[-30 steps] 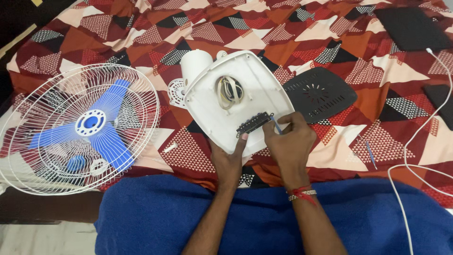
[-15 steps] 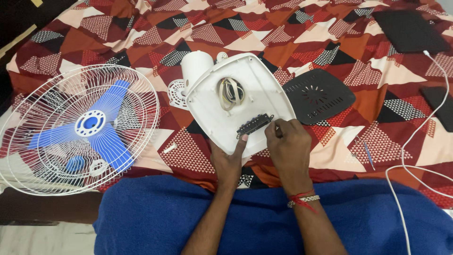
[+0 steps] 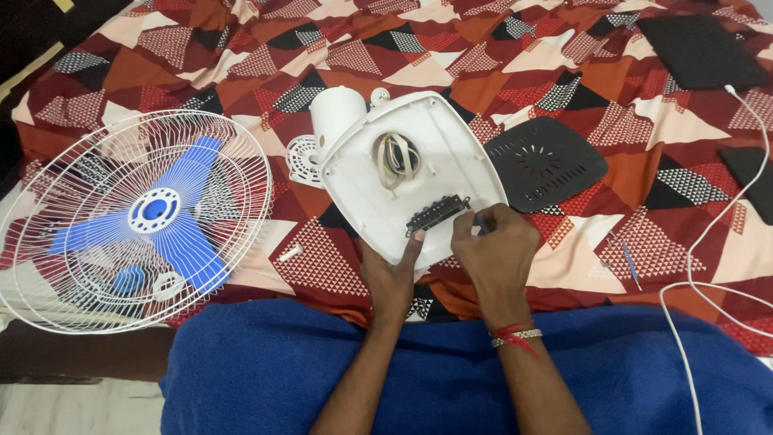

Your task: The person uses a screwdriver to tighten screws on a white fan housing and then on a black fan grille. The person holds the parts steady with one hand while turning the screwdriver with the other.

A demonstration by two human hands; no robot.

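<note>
The patterned bedspread (image 3: 241,48) in reds, browns and cream covers the bed in front of you, and a blue blanket (image 3: 266,370) lies across your lap. Compared with half a second ago almost nothing has shifted: the white fan base (image 3: 362,185) sits in the same tilted spot at the centre, and your hands stay on its near edge. To your left the fan cage (image 3: 233,153) with its blue blades (image 3: 181,242) lies flat on the bedspread, well apart from the base. The black vented cover (image 3: 547,165) rests just to the right of the base, and a white cable (image 3: 700,242) runs down the right side. Your left hand (image 3: 390,278) clamps the base's lower edge, thumb on top near the black switch strip (image 3: 437,213). Your right hand (image 3: 493,254) is curled shut around a small blue-handled tool (image 3: 481,225) whose tip sits at the strip's right end.
</note>
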